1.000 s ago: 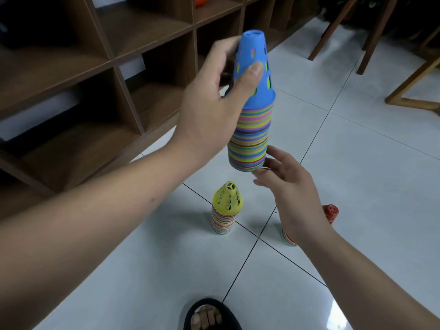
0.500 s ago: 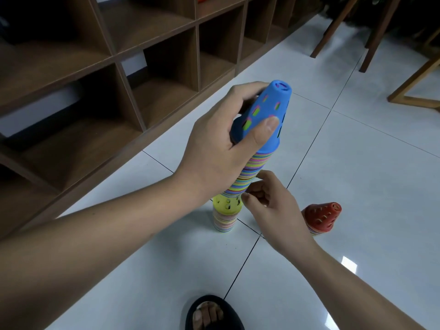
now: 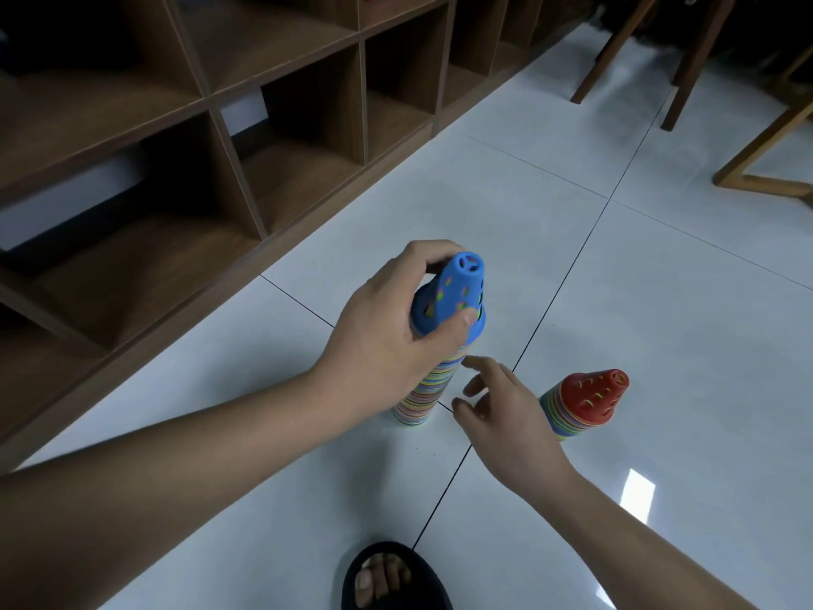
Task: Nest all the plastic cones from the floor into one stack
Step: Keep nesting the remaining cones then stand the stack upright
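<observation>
A tall stack of striped plastic cones topped by a blue cone [image 3: 453,301] stands on the white tile floor, its base near a tile joint. My left hand [image 3: 387,341] grips the blue top from the left, thumb across its front. The yellow-topped stack is no longer visible; it is covered by the blue-topped stack. My right hand [image 3: 501,411] hovers just right of the stack's lower part with fingers apart, holding nothing. A shorter stack topped by a red cone [image 3: 594,396] stands on the floor to the right of that hand.
A dark wooden cubby shelf [image 3: 246,138] runs along the left and back. Wooden furniture legs [image 3: 616,50] and a light wooden frame [image 3: 765,169] stand at the back right. A foot in a black slipper [image 3: 391,574] is at the bottom centre.
The blue-topped stack came down from the air over the yellow-topped stack and now stands on the floor. My right hand let go of its base and opened.
</observation>
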Tool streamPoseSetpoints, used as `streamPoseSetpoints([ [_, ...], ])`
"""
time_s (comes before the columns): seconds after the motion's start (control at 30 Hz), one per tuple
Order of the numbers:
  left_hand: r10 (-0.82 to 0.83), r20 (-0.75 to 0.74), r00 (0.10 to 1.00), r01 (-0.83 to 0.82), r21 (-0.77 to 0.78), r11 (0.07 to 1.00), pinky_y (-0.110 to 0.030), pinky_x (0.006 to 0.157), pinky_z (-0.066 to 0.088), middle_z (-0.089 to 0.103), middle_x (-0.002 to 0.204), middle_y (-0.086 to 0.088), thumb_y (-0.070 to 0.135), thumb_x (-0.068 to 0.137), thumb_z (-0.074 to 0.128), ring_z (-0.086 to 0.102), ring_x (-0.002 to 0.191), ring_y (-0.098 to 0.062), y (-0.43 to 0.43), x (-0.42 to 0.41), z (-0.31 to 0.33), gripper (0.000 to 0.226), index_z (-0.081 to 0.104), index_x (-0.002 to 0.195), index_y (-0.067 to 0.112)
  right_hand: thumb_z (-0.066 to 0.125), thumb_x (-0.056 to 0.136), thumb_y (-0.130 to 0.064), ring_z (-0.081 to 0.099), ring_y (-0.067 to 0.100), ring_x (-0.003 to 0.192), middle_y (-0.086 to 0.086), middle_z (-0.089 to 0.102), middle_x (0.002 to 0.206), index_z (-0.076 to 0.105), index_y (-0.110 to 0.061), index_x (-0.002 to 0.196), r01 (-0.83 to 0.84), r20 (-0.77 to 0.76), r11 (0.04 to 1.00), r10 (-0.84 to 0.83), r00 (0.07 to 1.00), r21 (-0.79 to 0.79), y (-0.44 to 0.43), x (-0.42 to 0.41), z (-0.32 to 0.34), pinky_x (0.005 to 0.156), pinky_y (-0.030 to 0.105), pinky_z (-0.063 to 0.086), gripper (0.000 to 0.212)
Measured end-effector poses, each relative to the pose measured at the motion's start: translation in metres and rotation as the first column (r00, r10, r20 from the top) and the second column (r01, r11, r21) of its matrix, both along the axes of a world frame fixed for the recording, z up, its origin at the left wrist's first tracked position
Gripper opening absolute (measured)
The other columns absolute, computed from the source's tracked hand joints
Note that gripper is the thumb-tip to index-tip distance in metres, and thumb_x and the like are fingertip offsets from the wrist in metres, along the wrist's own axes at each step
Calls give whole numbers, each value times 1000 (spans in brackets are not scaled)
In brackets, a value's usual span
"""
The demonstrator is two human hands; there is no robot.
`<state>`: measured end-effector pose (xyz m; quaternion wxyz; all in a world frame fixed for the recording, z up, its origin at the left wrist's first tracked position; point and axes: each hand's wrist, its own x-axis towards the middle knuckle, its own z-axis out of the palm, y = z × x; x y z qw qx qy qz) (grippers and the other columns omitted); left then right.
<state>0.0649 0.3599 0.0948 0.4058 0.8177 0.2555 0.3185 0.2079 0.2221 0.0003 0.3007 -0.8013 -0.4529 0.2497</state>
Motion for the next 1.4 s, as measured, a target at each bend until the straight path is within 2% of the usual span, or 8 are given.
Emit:
streamPoseSetpoints([
  [0.1,0,-11,1000,3,259,966,-18,109,37,61,141,13,25,89,80,52,130,4,-5,9,17,57,59,141,23,68,93,-21,65,5,84,-15,68,94,62,-36,125,96,-131,994,-102,986,-49,-18,4,-19,73,23,50,35],
  [0.23,-82,-51,995,96,571,815,-37,115,37,63,141,-1,19,86,77,46,150,-22,-14,33,34,40,71,126,16,67,95,-17,65,1,83,-25,69,92,71,-33,111,195,-241,966,-233,942,-170,-53,16,-52,70,19,49,23],
  [0.43,-151,-190,970,242,723,647,-40,116,36,67,136,-11,12,86,67,50,147,-31,-47,67,36,33,73,119,11,67,92,-16,74,15,82,-5,77,86,76,-28,98,444,-290,838,-531,796,-316,-93,55,-84,88,51,60,15],
  [0.6,-190,-299,935,337,584,739,-42,101,42,67,120,-5,20,87,68,61,118,-30,-59,87,19,34,69,121,13,65,92,-16,75,23,89,1,76,92,72,-23,105,570,-299,747,-662,688,-342,-104,74,-97,88,56,62,16],
  [0.8,-318,-515,796,512,294,807,-40,122,30,22,175,4,28,103,59,26,157,-20,-81,117,-31,63,36,162,35,59,97,-16,75,20,93,3,76,104,58,-16,127,601,-373,730,-683,628,-325,-91,83,-105,89,46,63,30],
  [1.07,-330,-614,718,572,248,782,-47,116,37,23,173,7,26,105,60,28,155,-23,-86,131,-88,65,33,164,28,62,93,-19,77,28,93,2,79,100,61,-26,122,594,-413,724,-688,596,-350,-91,94,-116,93,56,61,30],
  [1.27,-307,-474,825,479,298,826,-44,112,42,19,174,9,21,101,62,36,149,-22,-97,144,-86,70,31,163,34,60,87,-42,77,18,96,-8,78,103,58,-39,122,554,-385,757,-653,652,-347,-100,112,-157,88,52,64,35],
  [1.4,-310,-531,789,541,360,760,-38,112,37,16,176,12,18,107,55,27,155,-17,-96,156,-84,63,34,164,31,63,87,-50,77,14,95,-12,77,104,56,-42,122,549,-415,770,-638,649,-325,-97,109,-156,88,50,64,37],
])
